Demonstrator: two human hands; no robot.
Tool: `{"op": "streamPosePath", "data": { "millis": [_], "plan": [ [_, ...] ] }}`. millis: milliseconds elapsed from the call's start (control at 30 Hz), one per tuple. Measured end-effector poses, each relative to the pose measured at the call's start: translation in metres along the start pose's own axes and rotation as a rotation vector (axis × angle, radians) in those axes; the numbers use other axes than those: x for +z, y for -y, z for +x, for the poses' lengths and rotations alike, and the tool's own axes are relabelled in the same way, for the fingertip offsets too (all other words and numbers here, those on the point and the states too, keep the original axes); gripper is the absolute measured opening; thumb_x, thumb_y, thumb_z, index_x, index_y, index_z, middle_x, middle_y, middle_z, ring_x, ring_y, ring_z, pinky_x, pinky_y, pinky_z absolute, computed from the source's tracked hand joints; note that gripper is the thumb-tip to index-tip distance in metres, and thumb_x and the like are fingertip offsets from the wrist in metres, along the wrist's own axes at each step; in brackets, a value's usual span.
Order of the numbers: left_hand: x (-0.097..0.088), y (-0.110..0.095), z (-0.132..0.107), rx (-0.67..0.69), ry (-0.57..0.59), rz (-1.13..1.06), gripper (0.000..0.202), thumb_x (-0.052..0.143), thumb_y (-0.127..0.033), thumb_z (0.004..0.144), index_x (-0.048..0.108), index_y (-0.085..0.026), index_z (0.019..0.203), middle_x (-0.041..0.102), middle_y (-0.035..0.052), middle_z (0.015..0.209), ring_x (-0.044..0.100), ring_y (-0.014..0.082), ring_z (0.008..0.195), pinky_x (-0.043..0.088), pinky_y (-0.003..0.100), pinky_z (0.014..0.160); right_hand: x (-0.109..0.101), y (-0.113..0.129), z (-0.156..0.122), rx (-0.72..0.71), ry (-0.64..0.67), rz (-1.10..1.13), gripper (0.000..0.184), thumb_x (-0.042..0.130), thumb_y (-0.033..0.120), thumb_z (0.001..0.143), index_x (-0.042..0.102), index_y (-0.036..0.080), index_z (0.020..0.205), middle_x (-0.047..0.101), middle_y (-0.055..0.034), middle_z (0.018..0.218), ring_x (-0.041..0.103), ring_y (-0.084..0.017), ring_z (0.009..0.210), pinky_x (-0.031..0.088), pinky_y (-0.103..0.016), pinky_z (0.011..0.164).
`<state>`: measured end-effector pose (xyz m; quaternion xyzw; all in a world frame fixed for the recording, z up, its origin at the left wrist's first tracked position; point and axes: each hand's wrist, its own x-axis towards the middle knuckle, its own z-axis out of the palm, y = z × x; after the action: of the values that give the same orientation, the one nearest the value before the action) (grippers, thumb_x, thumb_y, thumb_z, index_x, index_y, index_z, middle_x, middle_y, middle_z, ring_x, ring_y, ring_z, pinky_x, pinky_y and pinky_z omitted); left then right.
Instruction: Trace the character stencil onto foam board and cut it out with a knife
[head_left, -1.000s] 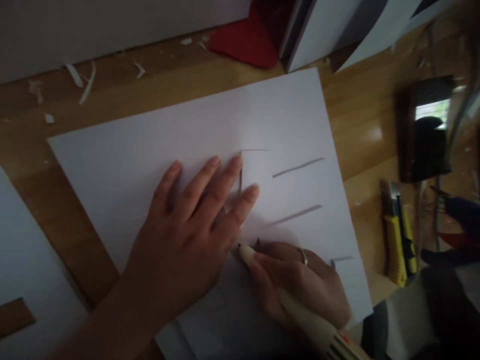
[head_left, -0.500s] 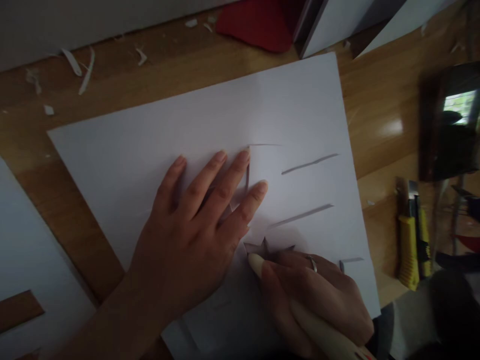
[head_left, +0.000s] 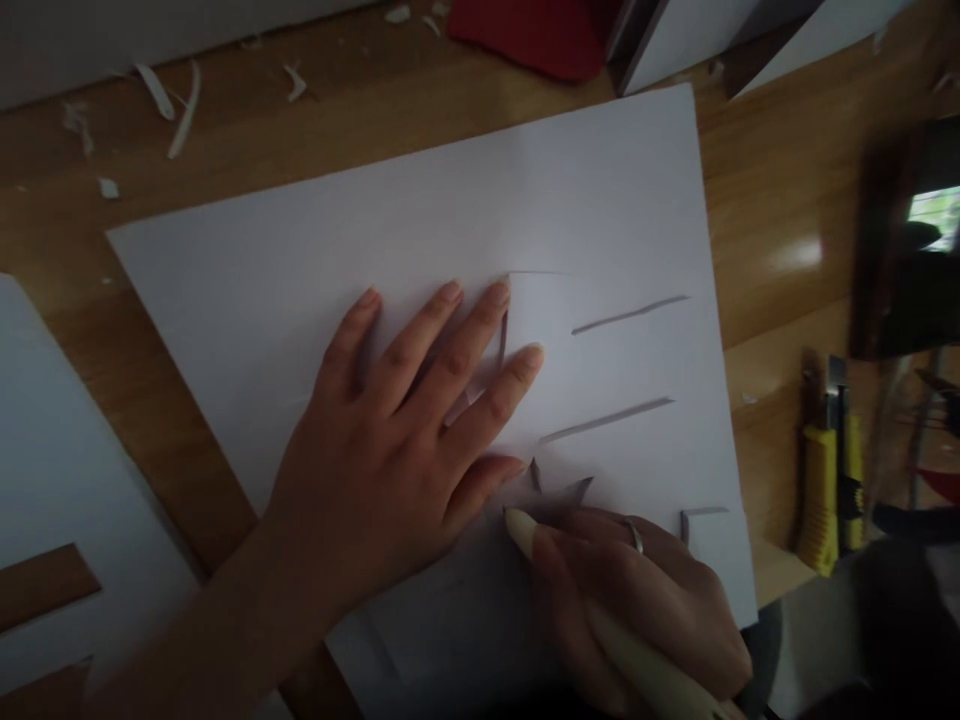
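My left hand [head_left: 397, 440] lies spread and palm down on a white board [head_left: 360, 215]. Its thumb reaches over the left side of a star-shaped cutout [head_left: 581, 490]. Close beside that thumb, my right hand [head_left: 637, 590] is closed around a cream-coloured pen-like tool [head_left: 521, 530]. The tool's narrow dark tip rests at the star's left edge; the right fingers cover the lower part of the star. Several straight slits and a partly cut flap [head_left: 705, 535] show in the board to the right.
Two yellow utility knives [head_left: 821, 490] lie right of the board. Past them sits a dark glossy object [head_left: 911, 260]. A second white sheet with rectangular openings [head_left: 45, 430] is at left. White scraps [head_left: 184, 110] and a red piece [head_left: 536, 35] lie along the back.
My left thumb has stretched out over the star's left side. The right hand keeps its grip on the tool, its tip near the same edge. The whole view has shifted slightly.
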<state>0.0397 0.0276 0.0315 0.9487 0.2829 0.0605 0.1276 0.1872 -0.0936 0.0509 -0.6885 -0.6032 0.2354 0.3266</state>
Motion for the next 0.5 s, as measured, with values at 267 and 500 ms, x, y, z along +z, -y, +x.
{"op": "streamPosePath", "data": {
  "millis": [267,500],
  "plan": [
    [0.002,0.001,-0.001,-0.009,-0.025,-0.004,0.057,0.047,-0.050,0.096,0.041,-0.023,0.146,0.032,0.0120,0.159,0.034,0.0338,0.144,0.023,0.060,0.117,-0.008,0.006,-0.010,0.017,0.058,-0.061,0.017,0.059,0.008,0.084,0.053,0.023,0.078,0.051,0.0047,0.054,0.041,-0.009,0.039,0.030,-0.028,0.037],
    [0.004,0.001,-0.003,-0.036,-0.045,-0.044,0.055,0.046,-0.050,0.096,0.042,-0.027,0.146,0.032,0.0078,0.160,0.031,0.0313,0.146,0.020,0.058,0.119,-0.001,0.003,-0.025,-0.020,-0.054,-0.073,0.016,0.060,0.012,0.084,0.055,0.025,0.076,0.059,0.0032,0.054,0.048,-0.012,0.039,0.033,-0.031,0.037]
  ]
}}
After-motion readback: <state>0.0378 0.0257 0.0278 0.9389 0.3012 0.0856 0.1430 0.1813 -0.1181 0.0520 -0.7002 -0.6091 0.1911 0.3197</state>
